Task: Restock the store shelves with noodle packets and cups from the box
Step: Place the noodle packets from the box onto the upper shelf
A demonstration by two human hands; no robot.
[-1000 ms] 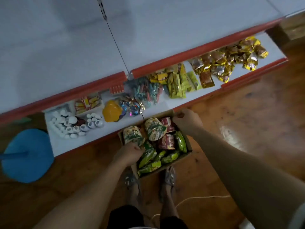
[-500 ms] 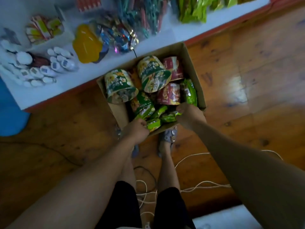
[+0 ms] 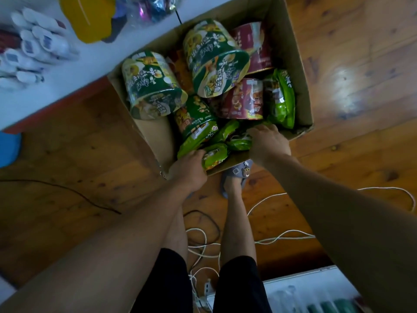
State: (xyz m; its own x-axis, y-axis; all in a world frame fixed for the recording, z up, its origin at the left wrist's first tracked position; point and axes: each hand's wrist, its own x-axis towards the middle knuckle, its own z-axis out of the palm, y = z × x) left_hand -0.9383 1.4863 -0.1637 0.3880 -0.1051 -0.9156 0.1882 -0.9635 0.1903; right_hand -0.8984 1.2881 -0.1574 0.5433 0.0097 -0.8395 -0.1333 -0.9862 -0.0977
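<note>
An open cardboard box [image 3: 301,64] stands on the wooden floor against the low white shelf [image 3: 56,73]. In it lie two green noodle cups [image 3: 153,86] [image 3: 214,57], red noodle cups [image 3: 243,100] and several green noodle packets [image 3: 282,98]. My left hand [image 3: 189,168] is at the box's near left corner, its fingers curled on a green packet [image 3: 214,154]. My right hand [image 3: 268,141] reaches over the near edge, its fingers curled into another green packet [image 3: 239,143]; the fingertips are hidden among the packets.
The shelf carries white bottles [image 3: 33,46], a yellow item [image 3: 90,16] and shiny packets [image 3: 149,7]. A blue object [image 3: 9,147] lies at the left edge. White and black cables [image 3: 282,236] and a power strip [image 3: 206,288] lie by my slippered feet [image 3: 237,177].
My view has dropped closer to the box. My right hand left the box's far corner and came to the near edge, into the packets. My left hand slid along to the near corner.
</note>
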